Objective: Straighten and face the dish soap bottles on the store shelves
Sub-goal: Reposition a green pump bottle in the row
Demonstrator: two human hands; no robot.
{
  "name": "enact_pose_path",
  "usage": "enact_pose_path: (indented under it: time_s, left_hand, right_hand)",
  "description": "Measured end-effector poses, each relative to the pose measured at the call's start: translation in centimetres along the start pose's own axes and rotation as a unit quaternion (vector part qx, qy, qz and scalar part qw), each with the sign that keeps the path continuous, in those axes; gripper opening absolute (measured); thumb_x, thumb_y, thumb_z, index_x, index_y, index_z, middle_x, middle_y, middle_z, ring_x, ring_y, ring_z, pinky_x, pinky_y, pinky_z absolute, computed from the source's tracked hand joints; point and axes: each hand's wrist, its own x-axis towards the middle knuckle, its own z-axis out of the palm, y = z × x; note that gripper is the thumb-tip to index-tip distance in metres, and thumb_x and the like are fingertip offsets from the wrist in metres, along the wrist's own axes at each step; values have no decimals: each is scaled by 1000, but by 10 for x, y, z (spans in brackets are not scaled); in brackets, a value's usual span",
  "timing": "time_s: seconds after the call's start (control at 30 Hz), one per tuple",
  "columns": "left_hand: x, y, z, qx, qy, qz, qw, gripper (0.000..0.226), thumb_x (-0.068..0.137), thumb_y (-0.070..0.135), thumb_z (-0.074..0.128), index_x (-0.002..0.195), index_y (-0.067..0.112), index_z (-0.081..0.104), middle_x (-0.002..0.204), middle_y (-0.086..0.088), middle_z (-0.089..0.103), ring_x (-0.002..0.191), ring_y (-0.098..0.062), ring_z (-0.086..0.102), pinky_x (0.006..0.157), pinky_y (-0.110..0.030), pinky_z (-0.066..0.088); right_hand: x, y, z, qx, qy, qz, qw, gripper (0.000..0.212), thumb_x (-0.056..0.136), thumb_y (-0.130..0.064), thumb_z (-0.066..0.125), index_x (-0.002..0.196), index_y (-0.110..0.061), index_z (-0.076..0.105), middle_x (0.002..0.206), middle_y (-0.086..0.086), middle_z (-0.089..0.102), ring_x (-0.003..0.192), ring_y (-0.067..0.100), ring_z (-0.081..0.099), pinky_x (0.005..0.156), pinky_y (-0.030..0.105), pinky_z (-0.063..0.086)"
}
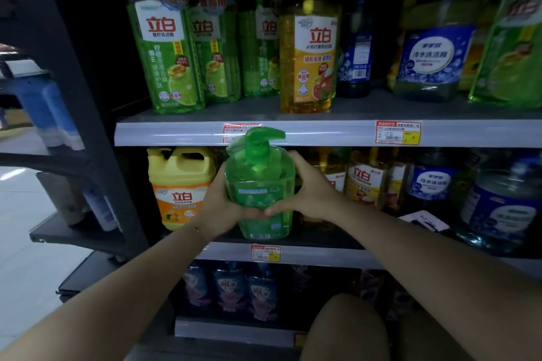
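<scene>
Green pump bottle (259, 184) sat clamped between both hands in front of the middle shelf (322, 256), just right of a yellow jug (180, 187) with an orange label. The left hand (217, 202) wrapped its left side and the right hand (311, 190) its right side, fingers curled round the back and thumbs meeting across the lower front. Its pump head reached up over the upper shelf rail (176, 133) and hid part of a price tag (234, 127) there. Whether its base rested on the shelf or hung just above it could not be told. A small pale label strip faced the camera, too blurred to read.

On the upper shelf three green bottles (165, 53) stood in a row at the left, labels forward, with an amber pump bottle (308, 58) beside them, nearer the front edge. Behind that one stood a dark blue bottle (355, 50), then a clear bottle (431, 58) with a blue label and a large green bottle (513, 47) at the far right. A second price tag (398, 132) hung on the rail below these.

On the middle shelf, right of the hands, stood amber bottles (363, 182) and blue-labelled bottles (431, 182). A third tag (265, 253) hung on that shelf's front edge, under the held bottle. Dark pouches (231, 287) lined the bottom shelf, and a bare knee (346, 328) showed at the lower edge of the view.
</scene>
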Motion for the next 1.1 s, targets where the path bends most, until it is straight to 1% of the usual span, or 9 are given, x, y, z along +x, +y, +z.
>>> enact_pose_path:
  time_s: [0.1, 0.3, 0.43, 0.5, 0.63, 0.7, 0.83, 0.97, 1.1]
  left_hand:
    - [-2, 25, 1, -25, -1, 1, 1000, 101, 38, 12, 95, 128, 18, 50, 116, -3, 69, 109, -20, 66, 85, -40, 57]
    - [-3, 78, 9, -54, 20, 37, 998, 84, 46, 6, 91, 119, 26, 54, 109, 0, 72, 102, -20, 69, 78, -37, 58]
    - [3, 111, 12, -89, 54, 62, 993, 82, 50, 3, 91, 122, 18, 53, 112, -6, 71, 101, -25, 69, 83, -46, 58]
    - [6, 129, 14, -118, 89, 67, 987, 79, 51, 6, 89, 120, 19, 54, 110, -4, 72, 98, -23, 71, 81, -46, 58]
    - [15, 159, 12, -152, 169, 87, 970, 74, 57, 4, 90, 119, 14, 50, 108, -4, 71, 93, -21, 72, 79, -47, 59]
    - [21, 171, 9, -154, 214, 103, 959, 73, 57, 6, 91, 116, 14, 48, 106, -3, 70, 91, -19, 72, 78, -47, 60]
    - [37, 189, 3, -134, 292, 128, 938, 79, 53, 20, 93, 113, 21, 43, 108, -1, 67, 92, -15, 70, 80, -43, 59]
    - [57, 197, 2, -71, 356, 128, 923, 95, 38, 47, 90, 114, 27, 38, 117, -7, 55, 102, -24, 63, 85, -47, 56]
    - [72, 196, 12, 10, 381, 99, 919, 91, 60, 34, 86, 131, 23, 30, 129, -7, 40, 122, -28, 40, 99, -47, 40]
  right_hand:
    - [-4, -19, -18, 18, -6, -20, 1000, 94, 51, -21, 94, 129, -38, 44, 117, -23, 57, 110, -6, 52, 85, 14, 46]
    - [-5, -57, -52, 17, 6, -65, 998, 103, 49, -34, 92, 139, -32, 43, 126, -15, 59, 118, 2, 53, 100, 31, 47]
    - [-5, -85, -71, 21, 30, -87, 996, 86, 63, -25, 86, 138, -22, 45, 129, -9, 57, 121, 8, 52, 103, 31, 43]
    - [-3, -99, -75, 23, 59, -100, 993, 74, 68, -26, 82, 134, -17, 48, 125, -6, 58, 116, 10, 54, 98, 28, 47]
    - [2, -125, -74, -22, 152, -134, 979, 46, 83, -34, 70, 117, -17, 43, 93, -9, 54, 82, 3, 54, 62, 9, 43]
    - [3, -131, -74, -62, 166, -145, 973, 36, 90, -33, 62, 116, -19, 43, 88, -8, 52, 75, 3, 53, 61, 12, 42]
    - [7, -140, -66, -61, 66, -123, 988, 75, 82, -16, 72, 142, -25, 29, 106, -15, 51, 85, 2, 58, 70, 14, 49]
    - [35, -141, -55, -100, 6, -108, 989, 128, 62, -18, 86, 152, -28, -4, 143, -2, 43, 124, 16, 49, 102, 32, 45]
    - [66, -148, -43, -64, 10, -48, 997, 133, 67, -13, 84, 149, -21, -21, 153, 6, 31, 135, 23, 38, 108, 34, 36]
